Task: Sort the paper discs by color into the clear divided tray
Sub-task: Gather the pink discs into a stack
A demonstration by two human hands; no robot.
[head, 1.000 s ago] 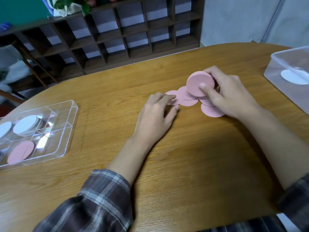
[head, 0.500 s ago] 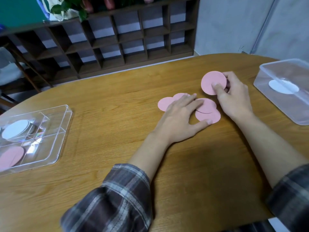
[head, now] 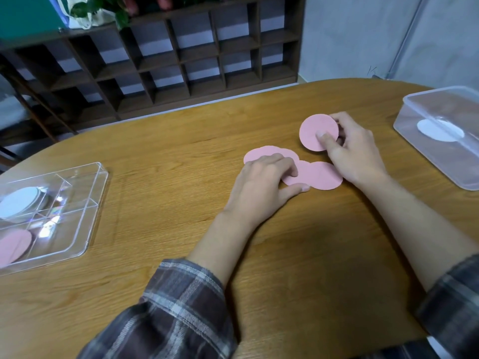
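My right hand (head: 355, 154) pinches a stack of pink paper discs (head: 316, 132), held upright just above the wooden table (head: 181, 156). More pink discs (head: 324, 177) lie overlapping on the table between my hands. My left hand (head: 264, 182) rests flat on them, its fingertips pressing one disc and its thumb at the edge. The clear divided tray (head: 88, 203) sits at the far left. It holds white discs (head: 18, 203) in a rear compartment and pink discs (head: 13, 246) in a front one.
A clear plastic box (head: 440, 161) with a white disc (head: 438, 129) inside stands at the right table edge. A dark wooden cubby shelf (head: 181, 55) runs behind the table. Bare tabletop lies between the tray and my hands.
My left hand slid right across the loose pink discs and now presses on them. My right hand lifted its pink stack slightly up and away from the pile.
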